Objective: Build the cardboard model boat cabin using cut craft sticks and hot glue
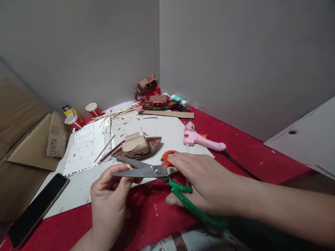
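In my right hand (201, 177) is a pair of scissors (146, 171) with orange and green handles, its blades parted and pointing left. My left hand (112, 191) pinches a small pale wooden piece (129, 167) that shows between the blades. Most of that piece is hidden by my fingers and the scissors. Just beyond the blades, a small cardboard boat (136, 145) with a rounded cabin rests on white board (167, 129). Beside the boat's left end lie a dark red pencil (111, 152) and a thin wooden stick (104, 149).
A pink glue gun (201, 139) with a black cord lies right of the board. Brown model boats (159, 101) stand at the back corner. Paper cups (93, 109), thin sticks (117, 113), a drawing (82, 141), a phone (39, 209) and cardboard boxes (28, 139) occupy the left side.
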Demonstrator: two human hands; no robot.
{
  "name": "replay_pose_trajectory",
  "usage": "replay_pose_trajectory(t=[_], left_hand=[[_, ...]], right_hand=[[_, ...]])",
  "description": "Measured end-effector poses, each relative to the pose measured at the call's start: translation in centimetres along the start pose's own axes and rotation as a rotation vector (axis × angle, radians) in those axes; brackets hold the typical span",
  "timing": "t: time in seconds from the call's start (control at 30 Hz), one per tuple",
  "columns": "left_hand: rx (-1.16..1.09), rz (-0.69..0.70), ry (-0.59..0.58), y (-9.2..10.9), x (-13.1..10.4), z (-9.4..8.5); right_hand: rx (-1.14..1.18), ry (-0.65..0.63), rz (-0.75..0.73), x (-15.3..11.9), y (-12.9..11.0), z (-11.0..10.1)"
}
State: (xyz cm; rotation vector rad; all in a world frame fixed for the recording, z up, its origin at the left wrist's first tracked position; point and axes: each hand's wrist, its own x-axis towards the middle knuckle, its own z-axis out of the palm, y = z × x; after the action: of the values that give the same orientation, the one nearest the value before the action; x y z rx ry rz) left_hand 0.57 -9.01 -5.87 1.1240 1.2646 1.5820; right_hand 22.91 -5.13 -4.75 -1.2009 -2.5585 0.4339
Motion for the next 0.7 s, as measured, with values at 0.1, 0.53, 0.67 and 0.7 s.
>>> replay_pose_trajectory(t=[0.1, 0.53, 0.67, 0.7], left_hand=[[0.022, 0.019, 0.0, 0.0, -0.11, 0.33], [0.167, 0.061, 0.04, -0.05, -0.66, 0.51], [0.209, 0.07, 0.036, -0.01, -0.76, 0.54], [0.214, 0.067, 0.035, -0.04, -0.77, 0.53]], right_hand=[[-0.014, -0.009, 0.001, 0.08, -0.09, 0.2], [-0.04, -0.02, 0.007, 0.03, -0.08, -0.17], [-0.022, -0.046, 0.021, 0.13, -0.19, -0.17], [-0.029, -0.046, 0.024, 0.15, -0.21, -0.19]])
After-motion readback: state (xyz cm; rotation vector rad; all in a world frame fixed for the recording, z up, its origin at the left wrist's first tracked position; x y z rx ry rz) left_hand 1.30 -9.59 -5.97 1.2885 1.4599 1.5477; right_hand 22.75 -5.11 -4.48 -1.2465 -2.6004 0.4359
